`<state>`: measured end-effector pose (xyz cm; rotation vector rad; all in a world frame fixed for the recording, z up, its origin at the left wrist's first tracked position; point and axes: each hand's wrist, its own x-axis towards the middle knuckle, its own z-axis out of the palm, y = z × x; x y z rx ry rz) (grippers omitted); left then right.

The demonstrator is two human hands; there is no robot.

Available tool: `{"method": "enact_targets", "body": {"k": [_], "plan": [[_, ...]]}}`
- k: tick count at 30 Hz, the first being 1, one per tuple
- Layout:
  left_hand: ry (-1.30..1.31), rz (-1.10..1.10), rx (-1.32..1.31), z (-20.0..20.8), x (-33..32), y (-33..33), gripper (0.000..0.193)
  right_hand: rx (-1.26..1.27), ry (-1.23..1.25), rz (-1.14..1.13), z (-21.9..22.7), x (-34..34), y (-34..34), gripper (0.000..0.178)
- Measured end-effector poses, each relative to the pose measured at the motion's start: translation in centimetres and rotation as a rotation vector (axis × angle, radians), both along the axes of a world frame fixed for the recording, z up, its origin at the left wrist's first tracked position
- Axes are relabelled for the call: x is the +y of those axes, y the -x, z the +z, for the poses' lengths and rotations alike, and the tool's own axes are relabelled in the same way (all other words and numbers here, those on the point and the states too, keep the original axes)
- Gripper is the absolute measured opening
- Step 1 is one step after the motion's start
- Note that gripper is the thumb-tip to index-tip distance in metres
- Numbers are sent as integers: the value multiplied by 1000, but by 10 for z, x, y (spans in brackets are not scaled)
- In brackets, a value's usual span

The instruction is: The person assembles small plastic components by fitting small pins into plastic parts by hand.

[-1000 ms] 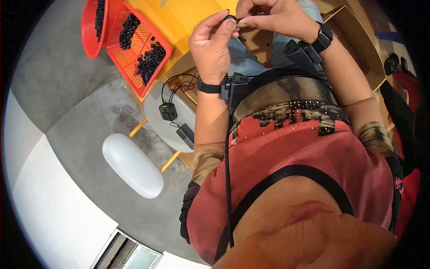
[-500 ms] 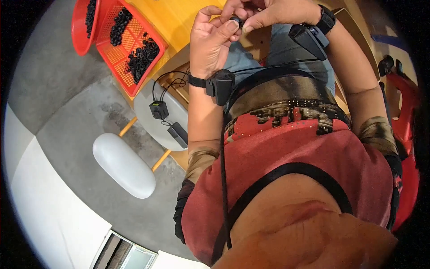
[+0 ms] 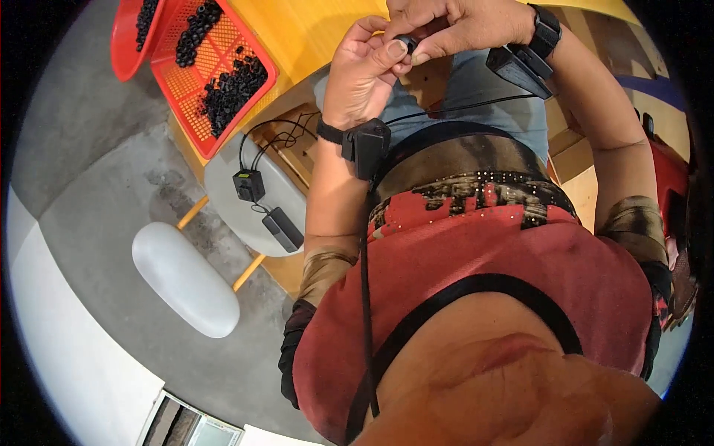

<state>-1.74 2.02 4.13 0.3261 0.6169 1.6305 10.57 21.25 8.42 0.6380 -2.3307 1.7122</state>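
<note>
Above my lap, both hands meet at a small round black part (image 3: 407,42). My left hand (image 3: 370,70) pinches it between thumb and fingers. From the other side, the thumb and fingers of my right hand (image 3: 457,30) close on the same part; the fingers cover much of it, so its exact kind does not show. To the left, a red plastic basket (image 3: 260,88) stands on the yellow table (image 3: 305,26). It holds a heap of small black pieces (image 3: 230,89) and a separate pile of rounder black parts (image 3: 198,33).
A red bowl (image 3: 125,56) with more black parts adjoins the basket. On a grey chair seat (image 3: 230,215) left of me lie two black boxes (image 3: 249,185) with cables. The chair's white backrest (image 3: 186,279) stands beyond. A black cable (image 3: 465,108) links my wrist straps.
My hands, still joined at the black part, have shifted slightly right and down in the picture. The basket and chair appear a little farther left as the view moves.
</note>
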Motion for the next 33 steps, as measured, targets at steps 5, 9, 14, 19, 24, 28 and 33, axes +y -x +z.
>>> {"method": "enact_targets", "body": {"k": [5, 9, 14, 19, 24, 28, 33], "plan": [[4, -4, -3, -2, 0, 2, 33, -216, 17, -26, 13, -1, 3, 28], [-181, -68, -94, -11, 7, 6, 35, 136, 51, 58, 4, 4, 16, 30], [-124, 78, 57, 2, 14, 8, 41, -288, 13, -1, 15, 12, 26, 31], [-157, 63, -9, -3, 21, 11, 43, 250, -328, -5, 21, 16, 30, 27], [-149, -90, -140, -3, 14, 3, 43, 12, -218, -16, 35, 1, 15, 21], [-148, -56, -122, 2, 16, -2, 44, -166, -345, -99, 35, 3, 7, 21], [-141, 104, -168, -6, 15, 1, 51, -180, -426, -177, 42, -3, 18, 25]]}}
